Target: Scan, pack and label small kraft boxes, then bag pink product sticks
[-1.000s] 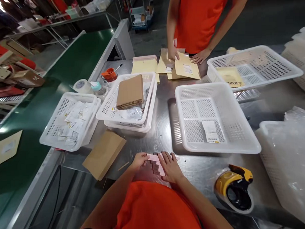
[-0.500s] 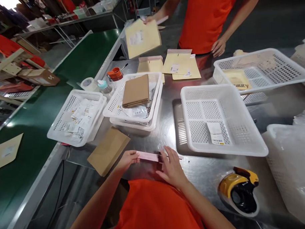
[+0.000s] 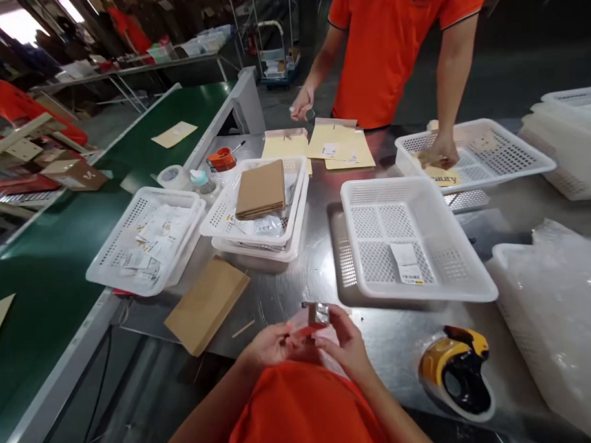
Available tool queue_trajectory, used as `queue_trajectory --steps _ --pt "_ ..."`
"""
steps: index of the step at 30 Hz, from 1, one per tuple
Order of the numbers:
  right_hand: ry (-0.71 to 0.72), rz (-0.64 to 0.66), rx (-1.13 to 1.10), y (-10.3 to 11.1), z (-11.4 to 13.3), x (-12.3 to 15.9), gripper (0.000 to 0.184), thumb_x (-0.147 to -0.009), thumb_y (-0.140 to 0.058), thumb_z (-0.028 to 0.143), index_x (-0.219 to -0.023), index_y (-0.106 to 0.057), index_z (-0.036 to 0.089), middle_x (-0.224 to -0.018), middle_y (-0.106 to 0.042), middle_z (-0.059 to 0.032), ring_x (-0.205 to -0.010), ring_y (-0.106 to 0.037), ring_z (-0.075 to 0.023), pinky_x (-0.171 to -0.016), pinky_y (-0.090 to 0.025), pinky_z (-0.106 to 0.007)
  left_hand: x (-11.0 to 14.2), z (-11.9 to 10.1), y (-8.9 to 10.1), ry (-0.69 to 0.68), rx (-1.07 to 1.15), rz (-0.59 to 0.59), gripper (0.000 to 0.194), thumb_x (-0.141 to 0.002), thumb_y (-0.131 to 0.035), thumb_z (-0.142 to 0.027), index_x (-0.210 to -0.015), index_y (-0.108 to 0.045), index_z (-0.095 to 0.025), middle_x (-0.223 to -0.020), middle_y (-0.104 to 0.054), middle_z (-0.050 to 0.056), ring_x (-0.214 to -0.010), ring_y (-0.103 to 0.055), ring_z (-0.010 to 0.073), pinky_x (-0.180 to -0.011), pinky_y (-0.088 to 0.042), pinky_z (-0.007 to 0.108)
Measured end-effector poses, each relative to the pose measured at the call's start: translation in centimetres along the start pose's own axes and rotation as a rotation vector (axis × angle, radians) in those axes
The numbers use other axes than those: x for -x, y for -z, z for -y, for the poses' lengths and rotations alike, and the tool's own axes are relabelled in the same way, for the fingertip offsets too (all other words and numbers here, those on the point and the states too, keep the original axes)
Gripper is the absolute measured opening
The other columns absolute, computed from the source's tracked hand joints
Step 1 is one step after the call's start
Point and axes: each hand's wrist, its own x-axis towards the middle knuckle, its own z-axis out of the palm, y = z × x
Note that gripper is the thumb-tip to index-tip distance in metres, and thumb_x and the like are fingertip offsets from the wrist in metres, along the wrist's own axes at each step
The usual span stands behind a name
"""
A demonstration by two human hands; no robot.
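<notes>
Close to my body, my left hand is closed on a pale pink, translucent wrap. A small box-like item with a shiny silver end sticks up between my hands. My right hand grips this item with thumb and fingers, and the wrap hangs below it. What lies inside my left fingers is partly hidden. Left of my hands a flat brown cardboard piece lies at the table edge, and a thin tan strip rests nearby. A white basket with a folded label stands beyond my right hand.
A yellow-black tape dispenser stands at right, near a plastic-filled bin. Baskets of slips and folded cardboard sit left. A co-worker's hand reaches into the far basket. A green conveyor runs along the left.
My hands have drawn nearer my body, and the silver-ended item has come up off the table with the wrap. The co-worker's envelope has left their hand; one now lies on the conveyor.
</notes>
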Motion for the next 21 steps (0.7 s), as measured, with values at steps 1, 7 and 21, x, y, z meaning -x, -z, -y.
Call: queue_trajectory --steps 1,7,21 --pt "0.011 -0.007 0.014 -0.6 0.2 0.2 0.041 -0.079 -0.072 0.04 -0.116 -0.059 0.026 -0.11 -0.067 -0.0076 -0.095 -0.065 -0.0226 -0.082 -0.055 -0.037 -0.6 0.7 -0.3 0.029 0.012 0.005 0.017 -0.093 -0.048 -0.009 -0.093 -0.064 -0.003 -0.067 -0.065 0.005 -0.05 -0.058 0.0037 -0.05 -0.046 0.007" --pt "0.08 -0.088 0.272 -1.1 1.6 0.0 0.026 -0.083 -0.064 0.029 -0.107 -0.059 0.022 -0.094 -0.068 -0.0039 -0.084 -0.064 -0.0189 -0.078 -0.054 -0.032 -3.3 2.9 -2.0 0.007 -0.016 -0.044 0.022 -0.094 -0.044 -0.009 -0.098 -0.066 -0.009 -0.069 -0.067 0.002 -0.056 -0.062 0.0049 -0.054 -0.048 0.011" --pt "-0.071 0.469 1.366 3.6 -5.7 -7.2 0.019 -0.086 -0.05 0.008 -0.097 -0.064 0.014 -0.098 -0.066 -0.0156 -0.094 -0.06 -0.0278 -0.075 -0.043 -0.034 -5.2 4.2 3.9 -0.348 -0.504 -0.61 0.041 -0.07 -0.071 -0.021 -0.108 -0.056 -0.019 -0.115 -0.059 0.011 -0.097 -0.062 0.0244 -0.08 -0.051 0.036"
